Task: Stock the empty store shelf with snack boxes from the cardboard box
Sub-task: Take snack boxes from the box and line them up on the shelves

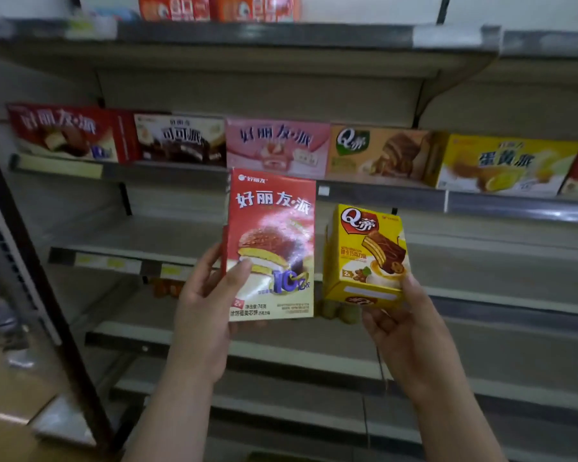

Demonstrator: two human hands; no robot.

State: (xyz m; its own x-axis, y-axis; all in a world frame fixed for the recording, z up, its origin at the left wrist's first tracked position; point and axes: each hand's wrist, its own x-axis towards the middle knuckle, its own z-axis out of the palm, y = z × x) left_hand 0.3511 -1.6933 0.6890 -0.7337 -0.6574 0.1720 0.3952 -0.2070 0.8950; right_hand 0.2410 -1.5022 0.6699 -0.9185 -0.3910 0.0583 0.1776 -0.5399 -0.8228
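My left hand (207,301) grips a tall red snack box (272,228) with a chocolate pie printed on it, held upright in front of the shelving. My right hand (404,321) grips a smaller yellow snack box (367,255) by its lower end, just right of the red one. Behind both boxes runs a bare grey shelf (131,241). One level above it, a shelf (381,191) carries a row of larger snack boxes in red (64,133), brown (181,140), pink (276,146), orange (377,153) and yellow (504,165).
Bare grey shelves (281,345) continue below my hands. A top shelf (281,35) holds orange boxes (214,6). A dark upright post (40,278) bounds the shelving at the left. A cardboard-coloured surface (7,438) shows at the lower left corner.
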